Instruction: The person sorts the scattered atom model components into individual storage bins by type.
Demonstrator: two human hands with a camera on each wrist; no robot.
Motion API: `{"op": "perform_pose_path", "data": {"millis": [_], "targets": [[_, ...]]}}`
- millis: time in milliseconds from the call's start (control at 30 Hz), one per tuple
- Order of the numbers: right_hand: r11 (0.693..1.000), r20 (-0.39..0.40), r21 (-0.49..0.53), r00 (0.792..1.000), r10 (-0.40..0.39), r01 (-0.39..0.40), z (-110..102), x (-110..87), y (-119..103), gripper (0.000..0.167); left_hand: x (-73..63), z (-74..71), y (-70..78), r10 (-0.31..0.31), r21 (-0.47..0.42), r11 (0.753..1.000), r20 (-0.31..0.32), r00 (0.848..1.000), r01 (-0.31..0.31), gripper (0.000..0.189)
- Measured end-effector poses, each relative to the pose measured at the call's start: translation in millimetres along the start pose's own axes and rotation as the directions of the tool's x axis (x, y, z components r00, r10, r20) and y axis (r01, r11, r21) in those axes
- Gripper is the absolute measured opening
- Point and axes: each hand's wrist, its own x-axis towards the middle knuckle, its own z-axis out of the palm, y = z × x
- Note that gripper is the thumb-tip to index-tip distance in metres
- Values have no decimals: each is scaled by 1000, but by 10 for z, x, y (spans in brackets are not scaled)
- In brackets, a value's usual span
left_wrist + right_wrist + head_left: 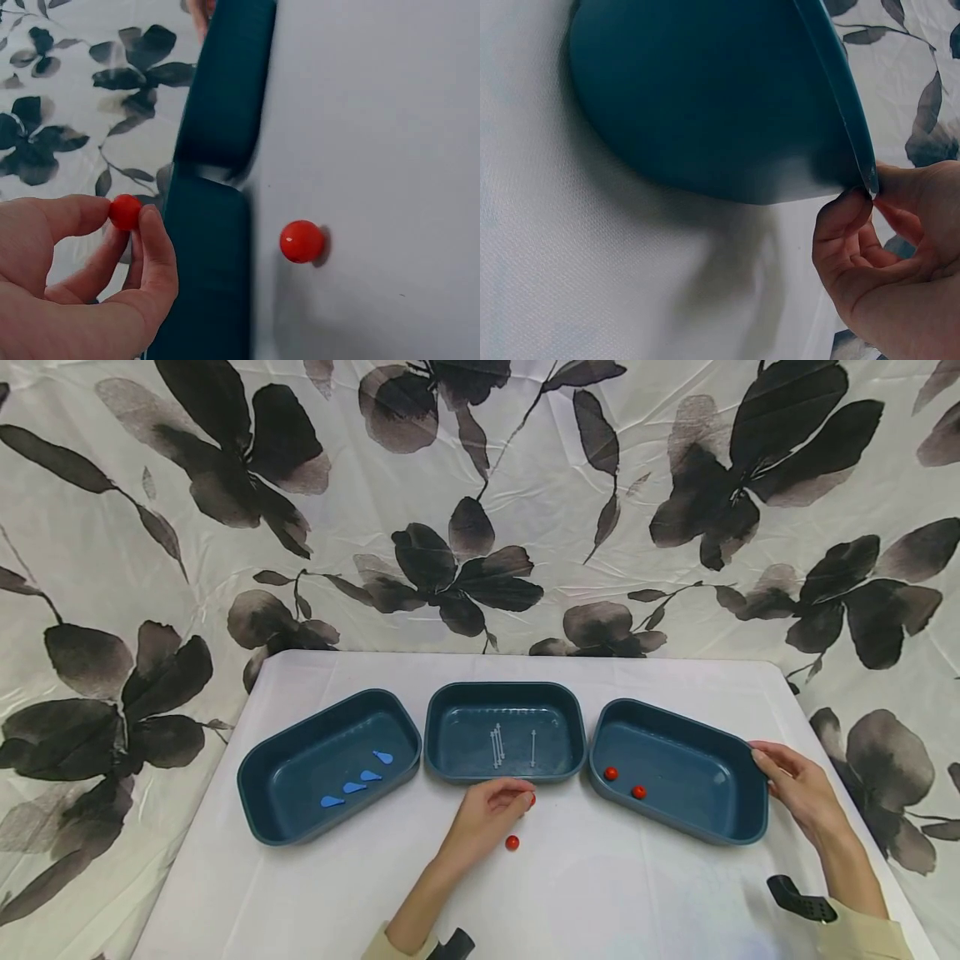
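Observation:
My left hand [487,822] pinches a small red ball [125,212] between thumb and fingertip, raised just in front of the middle tray. Below it on the white table lies another red ball [512,842], seen in the left wrist view as a glossy loose ball [302,241]. With thumb and fingers my right hand [806,789] grips the right-end rim of the right teal tray [738,837]. Inside that tray, near its left end, sit two red balls, one at the left [611,773] and one closer to the front [638,792].
The left teal tray [281,837] holds several blue drop-shaped pieces [354,787]. In the middle teal tray [450,714] lie several thin pale sticks [497,747]. A floral cloth [360,485] hangs behind the white table [585,893].

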Motion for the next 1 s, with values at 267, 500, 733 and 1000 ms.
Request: {"op": "perform_pose_path", "data": {"millis": [267,500,733,1000], "targets": [[1000,-12,-6,1000,-4,4,9,-12,6,72,153,101,127,-11,-4,1000,16,1000,11,22],[1000,-16,-27,1000,3,-3,15,-11,4,74,296,188,245,-6,15,1000,10,1000,6,21],[1000,-13,-20,1000,-3,3,12,-3,2,72,435,274,334,27,41,999,33,999,-28,22],[1000,-10,-24,1000,2,-2,10,-27,3,72,598,423,419,56,78,995,36,998,-59,17]]}}
